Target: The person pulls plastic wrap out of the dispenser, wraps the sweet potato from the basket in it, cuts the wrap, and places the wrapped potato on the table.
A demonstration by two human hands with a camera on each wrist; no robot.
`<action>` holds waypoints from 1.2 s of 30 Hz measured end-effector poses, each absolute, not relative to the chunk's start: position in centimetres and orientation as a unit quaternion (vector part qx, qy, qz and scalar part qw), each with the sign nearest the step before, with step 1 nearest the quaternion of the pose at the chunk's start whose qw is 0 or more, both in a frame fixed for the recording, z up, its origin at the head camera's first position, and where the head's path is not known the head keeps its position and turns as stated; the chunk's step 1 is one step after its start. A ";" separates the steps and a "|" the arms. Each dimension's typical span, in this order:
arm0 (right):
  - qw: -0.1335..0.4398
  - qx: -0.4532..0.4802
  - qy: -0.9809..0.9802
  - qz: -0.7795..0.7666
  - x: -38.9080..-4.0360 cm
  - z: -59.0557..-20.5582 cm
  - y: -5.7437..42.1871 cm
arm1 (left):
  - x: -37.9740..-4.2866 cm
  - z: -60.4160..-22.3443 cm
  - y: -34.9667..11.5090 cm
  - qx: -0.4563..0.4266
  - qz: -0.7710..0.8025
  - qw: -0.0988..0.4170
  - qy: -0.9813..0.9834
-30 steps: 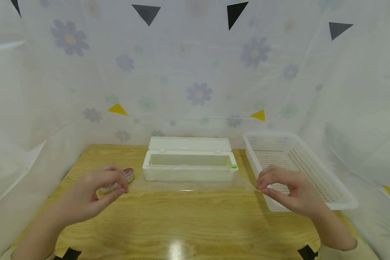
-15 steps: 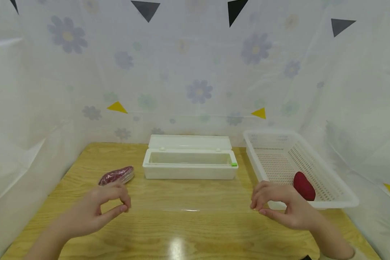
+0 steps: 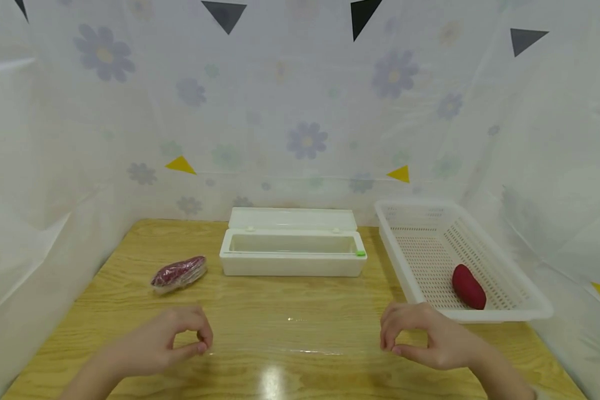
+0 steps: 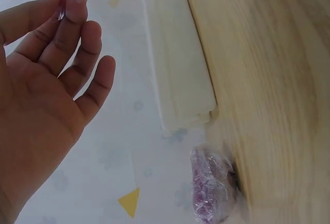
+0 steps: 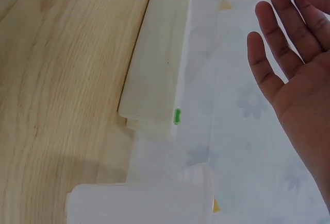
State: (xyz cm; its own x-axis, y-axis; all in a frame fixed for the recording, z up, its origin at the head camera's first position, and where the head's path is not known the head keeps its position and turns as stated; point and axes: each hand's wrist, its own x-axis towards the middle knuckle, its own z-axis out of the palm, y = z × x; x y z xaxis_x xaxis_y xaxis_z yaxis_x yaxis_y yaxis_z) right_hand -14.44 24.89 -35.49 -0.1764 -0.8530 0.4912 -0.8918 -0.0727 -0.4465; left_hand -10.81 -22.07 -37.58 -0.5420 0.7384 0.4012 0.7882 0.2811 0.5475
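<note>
A clear sheet of cling film [image 3: 315, 352] stretches between my two hands over the near part of the table, mostly seen by its glints. My left hand [image 3: 175, 341] pinches its left end between thumb and fingertips; a bunched bit of film [image 4: 63, 2] shows there in the left wrist view. At the other end, my right hand [image 3: 430, 336] pinches the film the same way. Beyond the hands stands the white cling film box [image 3: 292, 265], lid raised, with a green slider [image 3: 361, 253] at its right. A film-wrapped sweet potato [image 3: 180, 273] lies ahead of the left hand.
A white perforated basket [image 3: 405, 266] stands at the right with one bare red sweet potato [image 3: 468, 286] inside, just beyond the right hand. A flowered sheet [image 3: 260, 111] hangs behind the wooden table [image 3: 280, 305] and along its sides.
Both hands have drawn back toward me and slightly together, bringing the film with them. The film now hangs away from the box. The wrapped and bare sweet potatoes have come into fuller view.
</note>
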 end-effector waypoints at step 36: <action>0.018 0.592 -0.795 0.135 -14.1 -42.2 23.3 | -12.6 -43.2 -21.6 -0.418 -0.305 -0.109 -0.849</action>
State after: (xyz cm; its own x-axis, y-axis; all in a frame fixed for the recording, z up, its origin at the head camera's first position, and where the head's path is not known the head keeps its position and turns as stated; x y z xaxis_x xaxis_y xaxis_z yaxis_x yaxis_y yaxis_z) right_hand -14.14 23.34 -42.18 -0.2993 -0.9354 0.1880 -0.9450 0.2634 -0.1938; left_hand -12.62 -21.65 -43.24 -0.6271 0.7758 0.0707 0.6431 0.4644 0.6089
